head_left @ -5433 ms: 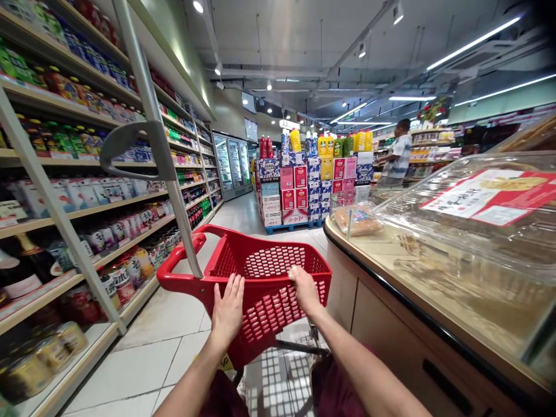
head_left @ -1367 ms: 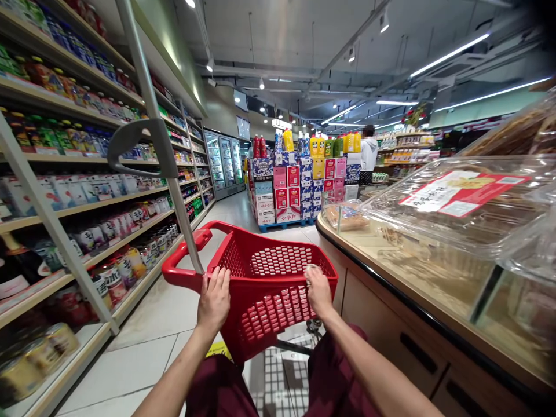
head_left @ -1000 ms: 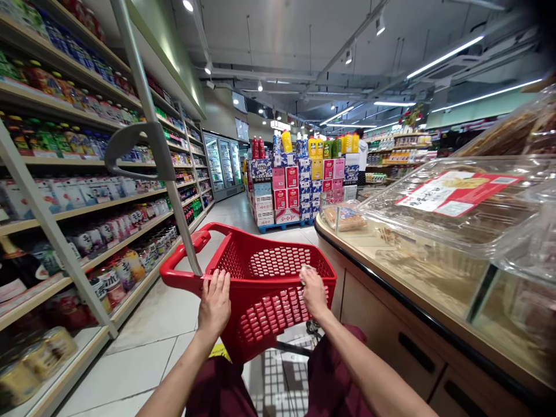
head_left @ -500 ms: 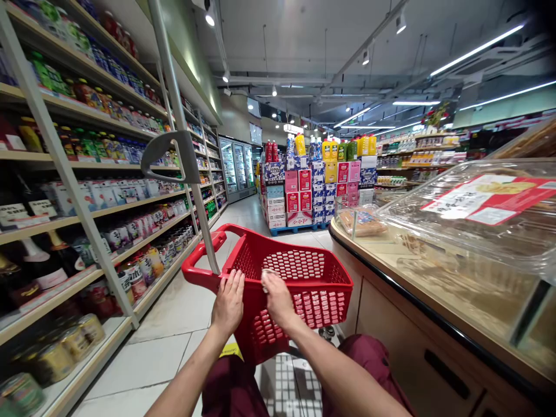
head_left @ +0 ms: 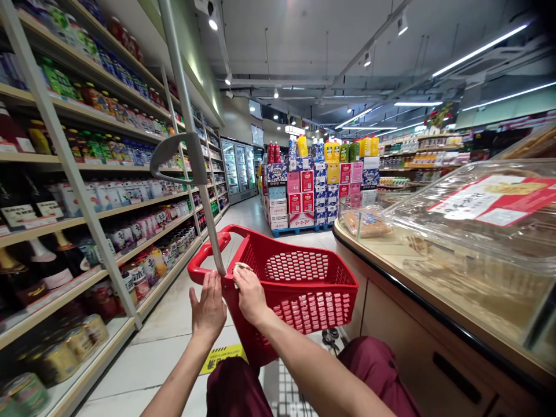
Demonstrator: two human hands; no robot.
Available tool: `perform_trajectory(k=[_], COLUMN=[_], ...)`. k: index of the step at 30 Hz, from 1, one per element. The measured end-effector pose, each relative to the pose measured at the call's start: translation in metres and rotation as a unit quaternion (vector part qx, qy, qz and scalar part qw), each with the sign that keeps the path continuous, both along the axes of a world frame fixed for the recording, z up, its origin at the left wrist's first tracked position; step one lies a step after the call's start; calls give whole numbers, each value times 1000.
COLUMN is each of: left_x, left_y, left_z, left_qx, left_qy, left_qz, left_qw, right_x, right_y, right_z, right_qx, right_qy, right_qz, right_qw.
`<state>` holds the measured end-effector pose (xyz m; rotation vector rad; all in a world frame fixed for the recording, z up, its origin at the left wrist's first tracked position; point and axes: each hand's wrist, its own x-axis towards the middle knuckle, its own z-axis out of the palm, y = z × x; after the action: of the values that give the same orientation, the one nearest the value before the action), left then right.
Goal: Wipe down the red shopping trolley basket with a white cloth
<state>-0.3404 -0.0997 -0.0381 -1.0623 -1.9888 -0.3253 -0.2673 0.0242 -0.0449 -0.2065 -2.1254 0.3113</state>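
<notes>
A red shopping basket [head_left: 286, 292] on a trolley frame stands in front of my knees, its sides full of small holes. My right hand [head_left: 252, 296] is closed on a crumpled whitish cloth [head_left: 241, 267] and presses it to the near left part of the rim, close to the base of the metal pole [head_left: 212, 234]. Just left of it, my left hand [head_left: 208, 311] lies with fingers stretched out against the basket's corner by the red handle [head_left: 200, 258]. It holds nothing. A grey plastic grip [head_left: 197, 157] is fixed higher on the pole.
Shelves of bottles and cans [head_left: 108, 168] line the left side. On the right is a counter [head_left: 391, 301] bearing clear plastic food boxes [head_left: 490, 202]. Ahead stand stacked drink cartons [head_left: 304, 197] on a blue pallet. A yellow floor sign [head_left: 223, 354] lies by my left knee.
My right hand has slid the cloth leftward along the rim toward the pole. My left hand has shifted left and a little down, its thumb now apart. The view has moved slightly.
</notes>
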Motion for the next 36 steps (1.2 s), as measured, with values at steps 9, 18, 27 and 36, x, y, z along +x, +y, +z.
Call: perform_trajectory(k=[9, 18, 27, 36], left_x=[37, 57, 79, 90], left_y=[36, 59, 85, 90], left_z=[-11, -13, -33, -36], left_qx=[-35, -74, -120, -125], left_qy=[-18, -28, -42, -21], left_qz=[-61, -76, -87, -98], left_qw=[997, 994, 988, 987], right_x=[69, 148, 169, 174], right_y=[66, 140, 164, 161], right_z=[-43, -69, -81, -85], right_qx=[2, -70, -48, -20], right_qy=[-17, -10, 1, -9], right_qz=[-77, -212, -209, -180], right_qw=[997, 975, 977, 983])
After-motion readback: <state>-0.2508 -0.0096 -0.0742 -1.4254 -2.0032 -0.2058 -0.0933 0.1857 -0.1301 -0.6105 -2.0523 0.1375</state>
